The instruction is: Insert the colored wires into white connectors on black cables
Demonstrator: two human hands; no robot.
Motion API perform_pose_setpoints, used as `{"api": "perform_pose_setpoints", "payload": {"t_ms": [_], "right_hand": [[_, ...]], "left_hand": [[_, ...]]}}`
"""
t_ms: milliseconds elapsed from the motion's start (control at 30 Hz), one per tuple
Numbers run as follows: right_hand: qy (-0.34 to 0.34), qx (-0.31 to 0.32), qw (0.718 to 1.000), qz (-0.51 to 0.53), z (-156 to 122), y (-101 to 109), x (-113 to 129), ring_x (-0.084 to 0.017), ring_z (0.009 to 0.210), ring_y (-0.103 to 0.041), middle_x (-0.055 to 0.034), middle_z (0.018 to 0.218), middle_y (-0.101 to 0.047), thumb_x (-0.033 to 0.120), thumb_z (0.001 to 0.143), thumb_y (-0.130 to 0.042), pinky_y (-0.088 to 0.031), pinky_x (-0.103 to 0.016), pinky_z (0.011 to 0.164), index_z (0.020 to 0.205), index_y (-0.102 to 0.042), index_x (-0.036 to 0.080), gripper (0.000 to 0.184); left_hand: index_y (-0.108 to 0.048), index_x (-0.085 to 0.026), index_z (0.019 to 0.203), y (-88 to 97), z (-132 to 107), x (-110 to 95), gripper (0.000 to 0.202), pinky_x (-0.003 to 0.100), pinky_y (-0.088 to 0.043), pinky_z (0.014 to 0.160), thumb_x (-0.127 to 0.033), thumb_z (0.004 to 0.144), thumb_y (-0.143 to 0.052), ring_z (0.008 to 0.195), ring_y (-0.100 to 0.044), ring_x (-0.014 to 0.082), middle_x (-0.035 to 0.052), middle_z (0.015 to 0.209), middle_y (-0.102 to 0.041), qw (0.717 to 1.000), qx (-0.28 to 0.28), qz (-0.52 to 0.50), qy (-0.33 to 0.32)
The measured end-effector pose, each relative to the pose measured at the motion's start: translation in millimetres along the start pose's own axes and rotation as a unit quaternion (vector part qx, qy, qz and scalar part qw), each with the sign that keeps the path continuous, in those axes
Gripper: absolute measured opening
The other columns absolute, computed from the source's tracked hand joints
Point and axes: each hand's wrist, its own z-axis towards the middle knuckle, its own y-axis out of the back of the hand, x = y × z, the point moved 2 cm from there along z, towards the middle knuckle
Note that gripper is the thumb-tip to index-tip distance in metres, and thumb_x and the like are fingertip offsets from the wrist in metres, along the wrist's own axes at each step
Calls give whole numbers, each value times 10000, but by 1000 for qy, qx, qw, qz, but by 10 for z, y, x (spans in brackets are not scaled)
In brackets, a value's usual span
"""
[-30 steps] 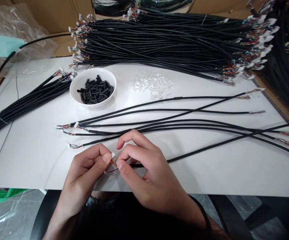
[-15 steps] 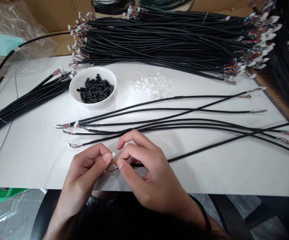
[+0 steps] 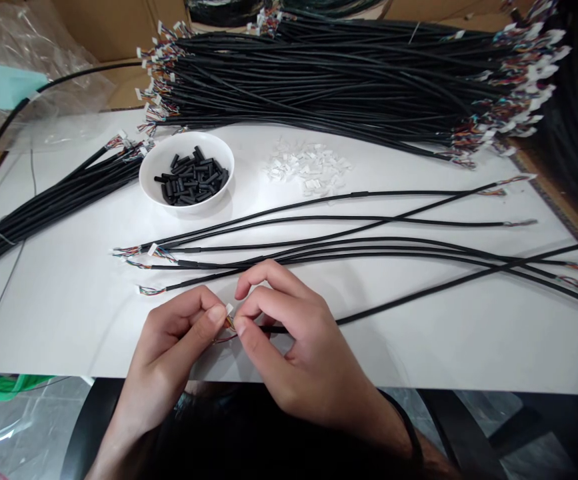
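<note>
My left hand (image 3: 173, 340) and my right hand (image 3: 289, 337) meet near the front edge of the white table (image 3: 53, 313). Fingertips of both pinch the end of a black cable (image 3: 419, 300), where thin coloured wires fan out. A small white connector (image 3: 229, 309) sticks up between my thumbs. My fingers hide most of the wire ends, so the exact fit of wire and connector cannot be seen. A thin red wire trails out to the left, below my left thumb.
Beyond my hands lie several loose black cables (image 3: 319, 247). Further back are a white bowl (image 3: 187, 175) of black sleeves, a pile of small white connectors (image 3: 311, 168), and a large black cable bundle (image 3: 349, 83). Another bundle (image 3: 53, 207) lies at left.
The view has drifted slightly, so the table items sit a little differently in the frame. My hands keep nearly the same pinch on the cable end, with only slight finger movement.
</note>
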Motion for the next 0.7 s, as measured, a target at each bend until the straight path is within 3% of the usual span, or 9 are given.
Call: {"api": "perform_pose_setpoints", "payload": {"t_ms": [233, 700], "right_hand": [[16, 5, 1000, -12, -8, 1, -28, -111, 723, -546, -43, 907, -548, 81, 853, -486, -466, -246, 604, 727, -567, 149, 164], [42, 0, 995, -85, 11, 12, 4, -126, 733, -556, -36, 851, -544, 109, 856, -538, -470, -241, 597, 703, -558, 180, 170]], "left_hand": [[-524, -169, 670, 62, 63, 18, 331, 190, -250, 434, -408, 893, -575, 496, -348, 83, -32, 562, -448, 995, 74, 51, -33], [-521, -169, 708, 51, 79, 12, 341, 215, -214, 449, -437, 919, -513, 504, -319, 87, -43, 558, -398, 993, 87, 59, -51]]}}
